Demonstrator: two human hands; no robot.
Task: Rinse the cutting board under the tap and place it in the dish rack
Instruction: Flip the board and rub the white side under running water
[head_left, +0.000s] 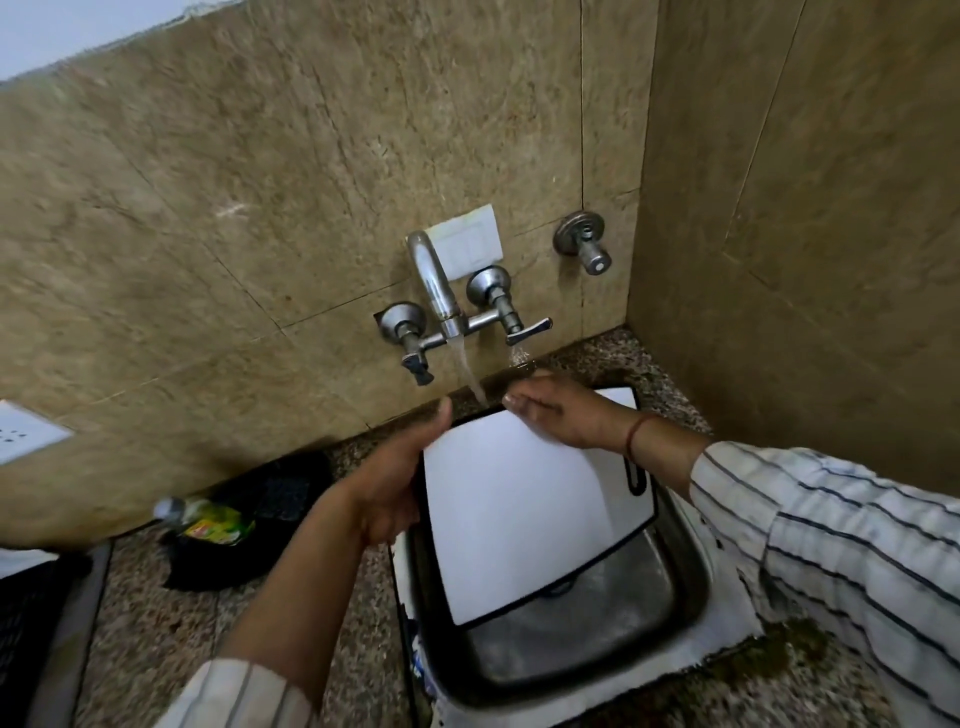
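A white cutting board (519, 509) with a black rim tilts over the steel sink (670, 613). My left hand (395, 488) grips its left edge, thumb up by the top corner. My right hand (561, 410) lies flat on the board's upper part, fingers together, not gripping it. The wall tap (436, 291) runs, and its stream (470, 374) falls onto the board's top edge between my two hands. A second thin trickle drops from the right valve handle (527, 332). A dark basket-like thing (26, 613), perhaps the dish rack, shows at the left edge.
A black cloth or bag (260, 519) with a green-labelled bottle (208, 525) lies on the speckled counter left of the sink. A separate wall valve (584, 241) sits at the upper right. The tiled side wall (805, 260) closes in on the right.
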